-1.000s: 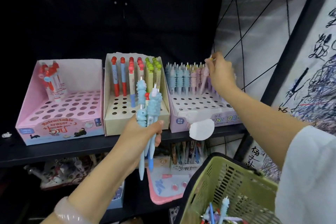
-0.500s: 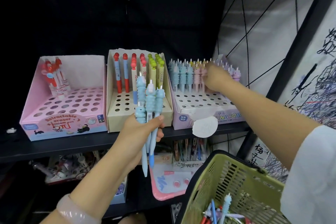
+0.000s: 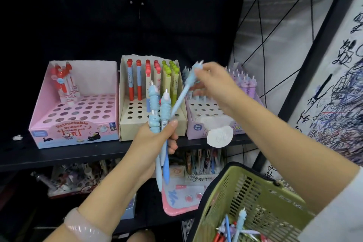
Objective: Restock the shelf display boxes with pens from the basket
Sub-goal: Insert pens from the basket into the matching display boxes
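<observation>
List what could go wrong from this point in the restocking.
1. The right hand pinches a blue pen only at its top; the pen is motion-blurred and may slip.
2. Pulling it may loosen the bunch of blue pens in the left hand.
3. The purple box already holds packed pens; reaching in could knock them.

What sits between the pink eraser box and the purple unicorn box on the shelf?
The head view shows one beige display box between the pink eraser box and the purple unicorn box, holding red-capped and green-capped pens at its back.

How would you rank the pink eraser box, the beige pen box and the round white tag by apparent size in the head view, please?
1. pink eraser box, widest.
2. beige pen box, narrower, though similar in height.
3. round white tag, clearly smallest.
</observation>
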`<action>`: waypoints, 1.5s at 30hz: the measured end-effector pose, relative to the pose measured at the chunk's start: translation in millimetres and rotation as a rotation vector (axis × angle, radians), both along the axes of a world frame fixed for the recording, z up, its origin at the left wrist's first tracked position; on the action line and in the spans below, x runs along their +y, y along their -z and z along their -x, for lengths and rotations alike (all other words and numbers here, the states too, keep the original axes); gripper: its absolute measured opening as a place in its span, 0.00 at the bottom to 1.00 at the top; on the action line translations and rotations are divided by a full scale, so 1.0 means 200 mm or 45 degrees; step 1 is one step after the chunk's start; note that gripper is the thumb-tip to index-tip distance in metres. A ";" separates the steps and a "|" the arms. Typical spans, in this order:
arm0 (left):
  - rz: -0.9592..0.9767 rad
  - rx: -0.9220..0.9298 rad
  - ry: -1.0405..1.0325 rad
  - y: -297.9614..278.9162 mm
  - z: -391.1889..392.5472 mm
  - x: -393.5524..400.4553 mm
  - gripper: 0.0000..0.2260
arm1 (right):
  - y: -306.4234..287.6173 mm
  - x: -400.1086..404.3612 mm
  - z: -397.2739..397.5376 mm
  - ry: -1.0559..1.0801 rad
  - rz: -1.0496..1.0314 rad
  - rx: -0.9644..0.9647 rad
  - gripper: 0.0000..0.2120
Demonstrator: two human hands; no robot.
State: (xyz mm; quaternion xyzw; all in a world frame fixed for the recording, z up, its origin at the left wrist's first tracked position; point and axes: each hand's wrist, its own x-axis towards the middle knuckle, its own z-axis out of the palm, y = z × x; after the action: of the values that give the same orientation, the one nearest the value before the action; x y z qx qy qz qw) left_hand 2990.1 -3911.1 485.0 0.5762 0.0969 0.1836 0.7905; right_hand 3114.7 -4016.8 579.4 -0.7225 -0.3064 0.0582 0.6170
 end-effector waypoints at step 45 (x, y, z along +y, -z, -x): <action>-0.037 -0.073 -0.172 0.01 0.04 0.01 0.03 | 0.22 0.02 0.17 -0.173 0.385 -0.060 0.12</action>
State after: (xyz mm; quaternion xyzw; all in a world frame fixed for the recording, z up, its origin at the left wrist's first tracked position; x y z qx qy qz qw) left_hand 2982.8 -3909.0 482.5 0.5742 0.1103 0.2542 0.7704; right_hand 3080.5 -4012.2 534.4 -0.7859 -0.3566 0.1284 0.4886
